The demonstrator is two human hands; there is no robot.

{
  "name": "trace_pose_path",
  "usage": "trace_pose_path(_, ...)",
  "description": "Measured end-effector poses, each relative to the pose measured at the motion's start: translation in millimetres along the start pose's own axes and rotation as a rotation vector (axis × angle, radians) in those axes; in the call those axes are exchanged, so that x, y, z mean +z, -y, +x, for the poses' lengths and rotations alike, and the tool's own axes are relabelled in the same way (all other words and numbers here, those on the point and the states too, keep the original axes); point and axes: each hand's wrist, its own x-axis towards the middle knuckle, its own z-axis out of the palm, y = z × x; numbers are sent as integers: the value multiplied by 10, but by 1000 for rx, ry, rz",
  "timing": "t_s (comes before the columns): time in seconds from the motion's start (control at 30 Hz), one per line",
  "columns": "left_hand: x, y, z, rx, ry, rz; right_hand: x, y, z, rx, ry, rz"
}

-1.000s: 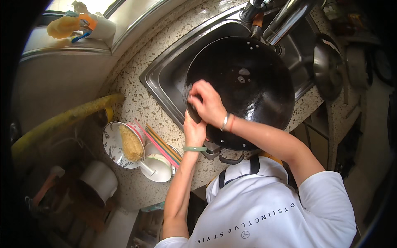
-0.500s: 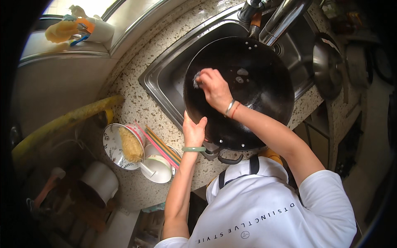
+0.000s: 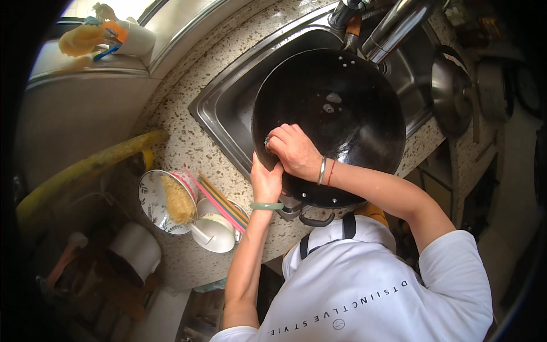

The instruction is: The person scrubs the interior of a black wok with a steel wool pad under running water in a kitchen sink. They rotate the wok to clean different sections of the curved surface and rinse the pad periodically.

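A large black wok [image 3: 364, 108] rests over the steel sink [image 3: 228, 105], its wooden handle [image 3: 353, 26] toward the faucet and a small loop handle [image 3: 317, 220] toward me. My left hand [image 3: 266, 181] grips the wok's left rim, thumb on the inner side. Inside the wok, my right hand [image 3: 293, 151] is closed around a steel wool scrubber [image 3: 267, 141], pressed against the left inner wall just above my left thumb. Only a small grey edge of the scrubber shows. A little water [image 3: 329, 108] with suds lies in the wok's bottom.
Left of the sink on the speckled counter [image 3: 182, 131] stand a patterned bowl [image 3: 149, 199] holding a tan loofah, a white bowl [image 3: 215, 242], and several coloured chopsticks [image 3: 219, 199]. A chrome faucet [image 3: 399, 28] reaches over the sink. A metal lid [image 3: 450, 94] leans at the right.
My right hand has slid down along the wok's left wall with the scrubber, coming close to my left hand. My left hand keeps its hold on the rim.
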Motion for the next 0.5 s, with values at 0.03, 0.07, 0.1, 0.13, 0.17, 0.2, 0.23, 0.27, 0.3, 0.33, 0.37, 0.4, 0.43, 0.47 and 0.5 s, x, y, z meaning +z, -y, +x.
trace_pose_path(0.03, 26, -67, -24, -12, -17, 9, -28, -75, 67, -55, 3, -64)
trace_pose_path(0.07, -1, -138, -50, -30, 9, 60, -39, -156, 158, 19, -16, -112)
trace_pose_path(0.1, -3, -99, -50, -39, 9, 50, -51, -260, 256, 93, -36, -159)
trace_pose_path(0.13, 7, -94, -15, -41, 8, 41, -44, -391, 372, 6, -227, -159)
trace_pose_path(0.17, 13, -99, 3, -43, 7, 33, -27, -438, 394, 67, -182, -170)
trace_pose_path(0.2, 3, -113, -19, -40, -2, 38, 15, -437, 382, 70, -191, -164)
trace_pose_path(0.23, 4, -90, -15, -19, 0, 29, 48, -427, 357, 71, -194, -164)
trace_pose_path(0.27, -9, -61, -30, -1, -1, 22, 42, -327, 310, 48, -140, -154)
trace_pose_path(0.3, -17, -39, -36, 18, -2, 15, 41, -196, 236, 25, -86, -144)
trace_pose_path(0.33, -8, -66, -44, 7, -4, 72, 93, -81, 149, -7, -90, -114)
trace_pose_path(0.37, 4, -110, -47, -3, -6, 129, 129, -50, 132, -42, -179, -58)
trace_pose_path(0.4, 13, -137, -32, 29, 6, 147, 80, -134, 125, -6, -93, -110)
trace_pose_path(0.43, 13, -151, -48, 59, 15, 165, -80, -182, 222, 28, -4, -159)
trace_pose_path(0.47, 11, -157, -52, 3, 15, 85, -120, -316, 340, 46, -57, -268)
trace_pose_path(0.5, 12, -184, -53, 12, 9, 108, -168, -416, 412, -17, -202, -334)
